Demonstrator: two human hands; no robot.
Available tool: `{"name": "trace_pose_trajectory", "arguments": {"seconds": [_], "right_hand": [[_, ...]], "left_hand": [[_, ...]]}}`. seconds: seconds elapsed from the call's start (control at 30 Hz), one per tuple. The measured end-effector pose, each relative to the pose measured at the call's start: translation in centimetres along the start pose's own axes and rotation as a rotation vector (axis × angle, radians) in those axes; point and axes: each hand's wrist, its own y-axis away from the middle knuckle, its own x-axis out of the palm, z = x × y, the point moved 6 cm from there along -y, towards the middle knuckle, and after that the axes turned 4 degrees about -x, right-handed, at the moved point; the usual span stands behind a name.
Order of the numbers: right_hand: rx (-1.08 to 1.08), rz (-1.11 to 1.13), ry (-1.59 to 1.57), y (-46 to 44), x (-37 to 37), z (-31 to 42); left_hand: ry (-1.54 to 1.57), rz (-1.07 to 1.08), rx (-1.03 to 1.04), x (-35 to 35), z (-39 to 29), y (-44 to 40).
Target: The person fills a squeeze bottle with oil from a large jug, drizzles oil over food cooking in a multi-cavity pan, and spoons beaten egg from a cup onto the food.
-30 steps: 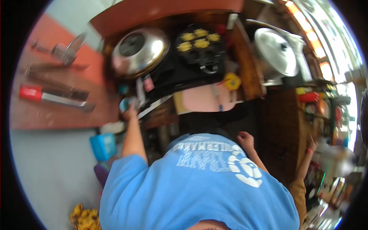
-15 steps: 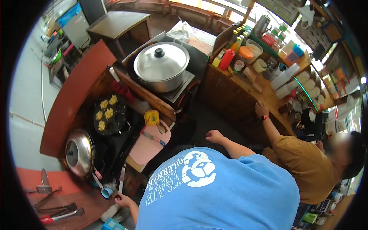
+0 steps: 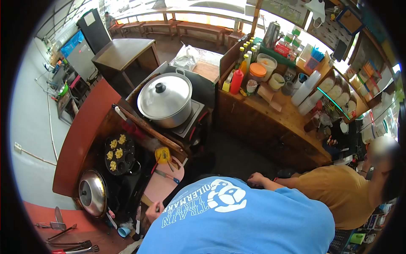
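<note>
My left hand (image 3: 154,211) is closed around a small dark thing, mostly hidden by the fingers, beside the lower edge of the pink cutting board (image 3: 160,189). A knife (image 3: 166,175) with a blue handle lies on that board, near a yellow container (image 3: 162,155). My right hand (image 3: 256,180) is close to my body with its fingers curled; I see nothing in it. Left of the board, a black pan with round hollows (image 3: 127,160) carries several yellow, lumpy food pieces (image 3: 119,153). Below my left hand lies a light blue cup (image 3: 124,231).
A large lidded pot (image 3: 165,99) stands on a stove ahead. Nearer left is a domed metal lid (image 3: 92,194). The wooden counter (image 3: 277,116) holds bottles and tubs. A co-worker in a tan shirt (image 3: 334,192) stands close at my right.
My left hand has moved from beside the blue cup up toward the cutting board. My right hand has drawn in toward my body. The co-worker's hand has left the counter; my view has shifted.
</note>
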Motion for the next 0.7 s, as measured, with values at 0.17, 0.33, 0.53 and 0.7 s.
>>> {"name": "trace_pose_trajectory", "arguments": {"seconds": [0.17,0.33,0.53,0.7], "right_hand": [[0.084,-0.005,0.008,-0.8,-1.0,-1.5],[0.026,-0.104,-0.106,-5.2,0.1,-1.9],[-0.148,-0.291,-0.024,-4.0,-1.0,1.2],[-0.103,-0.265,-0.061,-4.9,-1.6,-2.3]], "left_hand": [[0.168,-0.072,0.303,3.1,-11.1,-14.2],[0.335,-0.044,0.558,9.1,-18.1,-24.0],[0.390,0.089,0.392,15.9,-19.2,-29.4],[0.368,0.241,0.242,18.8,-17.1,-30.3]]}}
